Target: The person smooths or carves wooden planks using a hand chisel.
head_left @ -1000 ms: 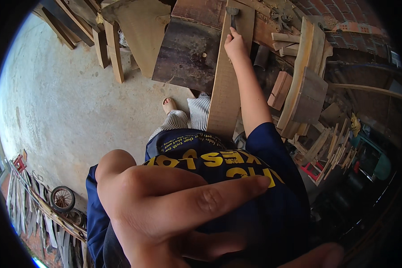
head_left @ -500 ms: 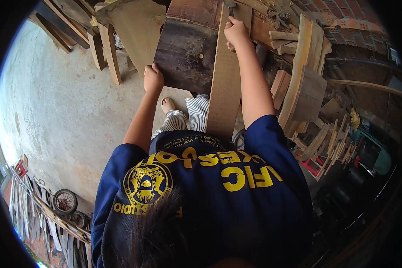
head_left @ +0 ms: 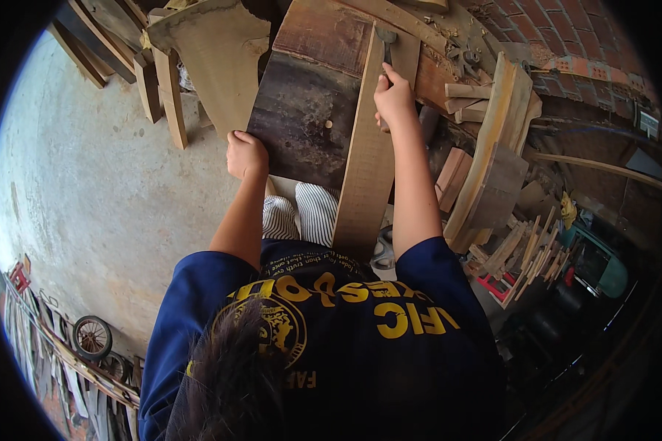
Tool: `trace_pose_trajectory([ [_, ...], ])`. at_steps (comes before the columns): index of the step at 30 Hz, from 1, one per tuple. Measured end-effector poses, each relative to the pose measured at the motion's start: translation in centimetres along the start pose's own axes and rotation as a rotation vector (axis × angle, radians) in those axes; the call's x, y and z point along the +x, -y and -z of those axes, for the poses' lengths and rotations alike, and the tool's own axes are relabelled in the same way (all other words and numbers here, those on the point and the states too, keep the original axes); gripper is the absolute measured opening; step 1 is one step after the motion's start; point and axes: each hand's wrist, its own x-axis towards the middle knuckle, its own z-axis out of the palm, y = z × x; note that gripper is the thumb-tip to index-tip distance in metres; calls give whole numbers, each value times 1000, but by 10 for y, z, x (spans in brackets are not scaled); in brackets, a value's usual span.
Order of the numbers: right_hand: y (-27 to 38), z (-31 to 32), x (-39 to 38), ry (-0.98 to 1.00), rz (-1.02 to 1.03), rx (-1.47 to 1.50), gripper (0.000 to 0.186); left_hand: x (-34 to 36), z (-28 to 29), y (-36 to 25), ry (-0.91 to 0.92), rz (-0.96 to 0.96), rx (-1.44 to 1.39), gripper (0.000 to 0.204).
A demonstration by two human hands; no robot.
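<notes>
My right hand (head_left: 395,99) is closed round the handle of a hammer (head_left: 387,38), its index finger stretched along the handle. The hammer's dark head is over the upper end of a long, light-brown plank (head_left: 364,173). This plank lies lengthwise on a dark, stained wooden bench top (head_left: 294,110) and sticks out past its near edge towards my body. At the bench top's left edge, my left hand (head_left: 246,154) is closed on the near corner, with its fingers partly hidden.
A wide tan board (head_left: 217,62) stands beyond my left hand. Upright timber pieces (head_left: 171,95) are further left. Curved wood (head_left: 485,147) and a wood block (head_left: 454,176) are at right, near scrap sticks (head_left: 526,253). Wheels (head_left: 93,337) stand lower left on the concrete floor (head_left: 125,198).
The hammer and my right hand sit lower in the picture and slightly to the right. My left hand also appears lower. The whole view has shifted, and my foot has gone out of sight.
</notes>
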Motion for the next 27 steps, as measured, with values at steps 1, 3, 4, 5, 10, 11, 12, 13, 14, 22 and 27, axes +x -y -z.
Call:
trace_pose_trajectory([
  [1,2,2,3,2,7,0,41,-1,0,1,0,0,1,39],
  [3,17,2,-7,42,-48,-18,41,2,1,3,3,16,11,40],
  [4,11,-1,-14,48,-43,-16,41,2,2,4,-4,20,11,40],
  [5,0,-2,-19,37,-37,-25,41,0,3,3,-14,16,1,40],
  [10,1,-2,7,-30,9,5,41,-4,7,-4,19,27,25,41],
  [11,8,2,15,-28,-14,2,41,-3,8,-7,31,31,32,41],
  [12,9,4,17,-32,-13,6,41,-3,10,-8,43,32,38,41],
  [13,9,7,16,-19,14,10,41,-3,8,-7,43,25,37,41],
  [14,11,8,16,0,45,14,41,-2,7,-4,25,26,32,41],
  [22,-90,2,-110,-15,-25,191,42,-2,5,0,9,29,28,42],
  [27,-203,9,-194,-50,170,-7,45,0,3,-1,-4,-2,-22,40],
])
